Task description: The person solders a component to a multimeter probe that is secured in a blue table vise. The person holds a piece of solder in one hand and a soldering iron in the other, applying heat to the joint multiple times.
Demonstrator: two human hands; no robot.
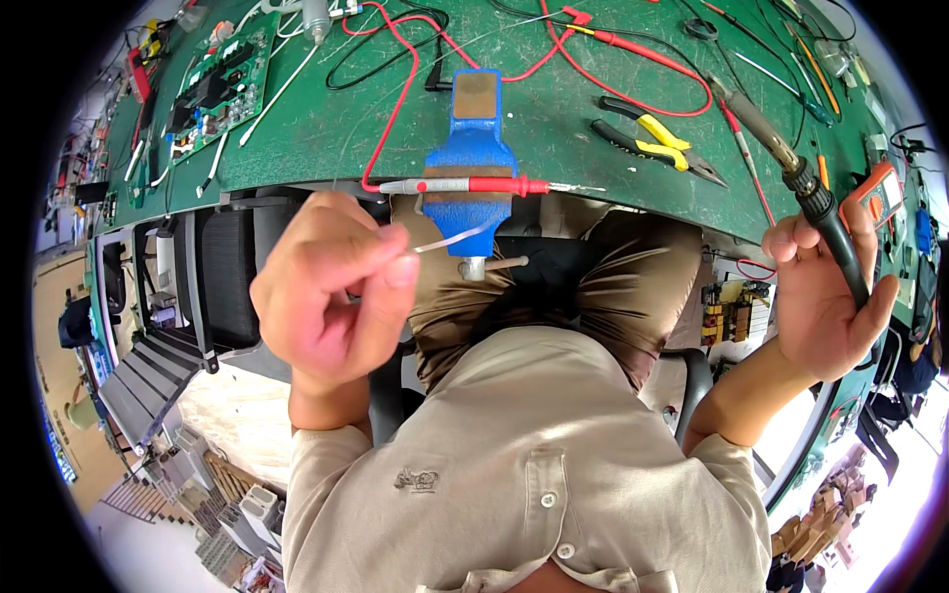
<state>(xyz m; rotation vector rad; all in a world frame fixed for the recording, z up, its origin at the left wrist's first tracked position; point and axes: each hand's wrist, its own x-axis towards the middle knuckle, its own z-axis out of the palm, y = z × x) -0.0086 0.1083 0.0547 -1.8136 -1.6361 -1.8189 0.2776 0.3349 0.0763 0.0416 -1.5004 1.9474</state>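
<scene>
My left hand is closed in a pinch on a thin silvery solder wire, whose free end points toward the blue vise at the table's front edge. A grey and red test probe lies crosswise in the vise jaws, with its bare metal tip to the right. On the right, my right hand holds a soldering iron by its black handle, palm turned up. The iron's metal end slants up and left over the table, apart from the probe.
Yellow and black pliers lie right of the vise. Red and black test leads loop across the green table. A green circuit board with white cables sits at the left. An orange multimeter is beyond my right hand.
</scene>
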